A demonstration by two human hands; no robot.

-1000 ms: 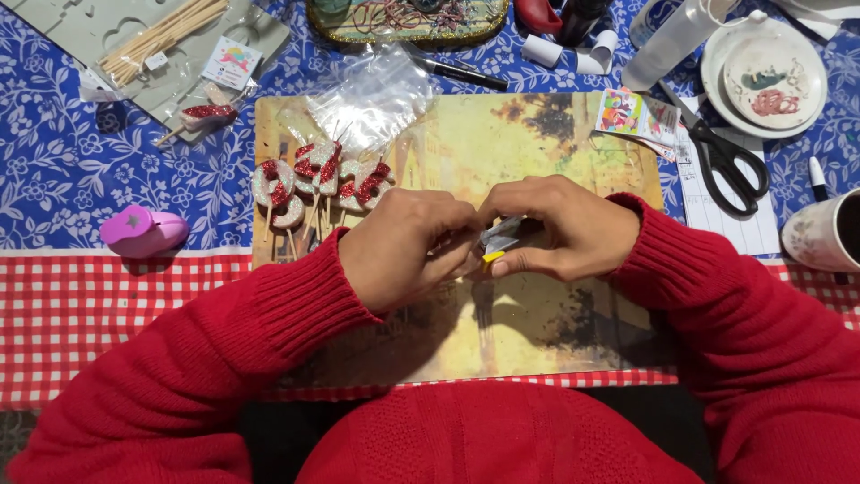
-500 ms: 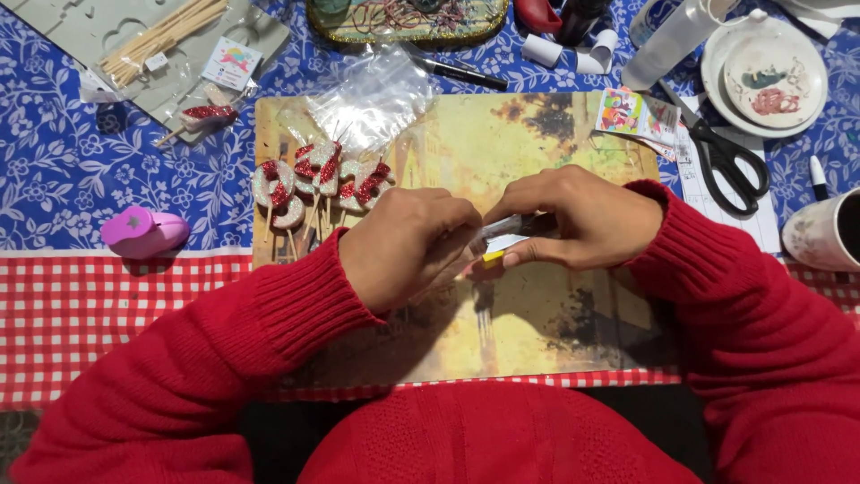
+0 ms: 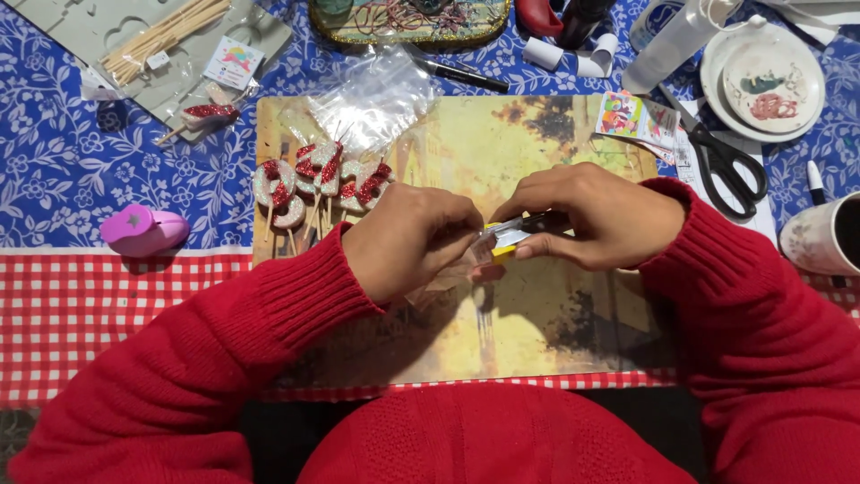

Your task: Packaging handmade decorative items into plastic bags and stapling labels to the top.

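Several glittery red-and-white stick toppers [image 3: 315,184] already lie finished on the picture placemat [image 3: 537,332], just left of the hands, so a good part looks done. The left hand [image 3: 408,240] pinches a small clear wrapper [image 3: 466,264]; the right hand [image 3: 602,217] grips a small yellow-tipped tool [image 3: 512,235] between them, touching the wrapper.

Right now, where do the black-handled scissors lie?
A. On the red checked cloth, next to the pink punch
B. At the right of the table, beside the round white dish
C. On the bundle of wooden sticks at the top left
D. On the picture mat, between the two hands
B: the scissors lie at the right edge of the picture mat, just below the round white dish, well apart from both hands.
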